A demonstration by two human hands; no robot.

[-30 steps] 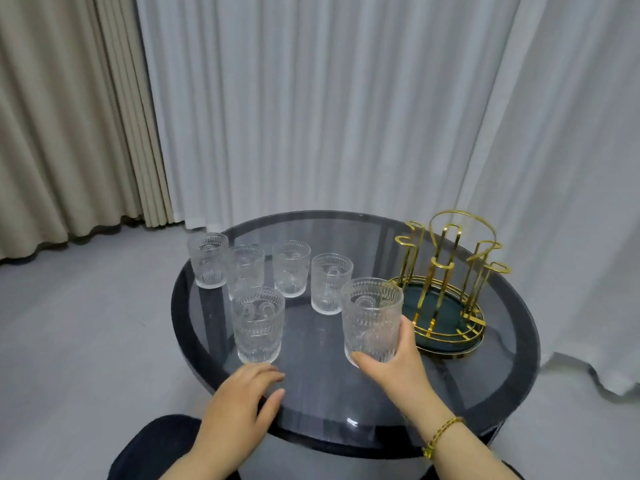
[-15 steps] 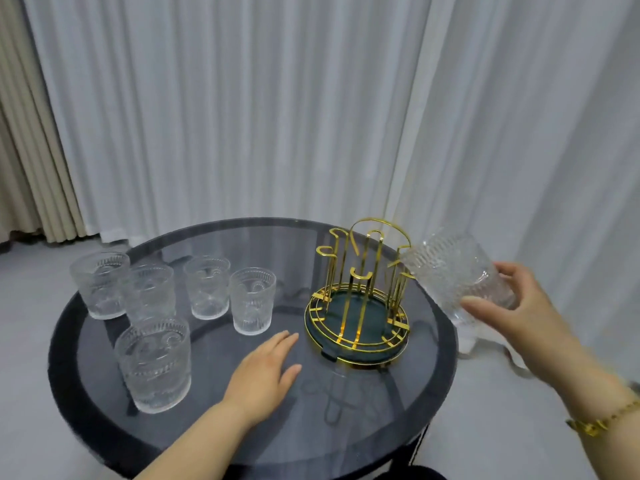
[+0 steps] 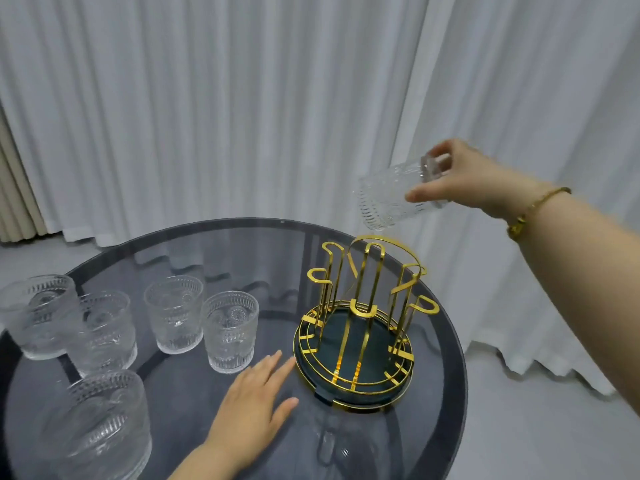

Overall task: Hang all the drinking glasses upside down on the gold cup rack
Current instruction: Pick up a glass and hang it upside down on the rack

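My right hand (image 3: 464, 178) gripped a glass (image 3: 394, 197) near its base, thumb on the near side and fingers (image 3: 446, 152) curled over the far side. The glass was tipped over, mouth pointing down and to the left, in the air just above the top arch of the rack (image 3: 360, 323) and clear of it. A gold bracelet (image 3: 533, 211) sat on that wrist.

My left hand (image 3: 258, 396) lay flat on the table (image 3: 443, 375), palm down, fingers loosely spread and holding nothing, its fingertips just beside the rack's round base. Whether they touched the rim I could not tell.

The rack stood on the right half of the table, its gold hooks all bare above a dark green tray. Left of my hand five glasses stood upright: one (image 3: 230, 330) nearest the rack, another (image 3: 173, 311) beside it, two (image 3: 102, 330) (image 3: 38, 315) overlapping farther left, and one (image 3: 107, 424) blurred, closest to me. White curtains (image 3: 242, 98) hung behind the table.
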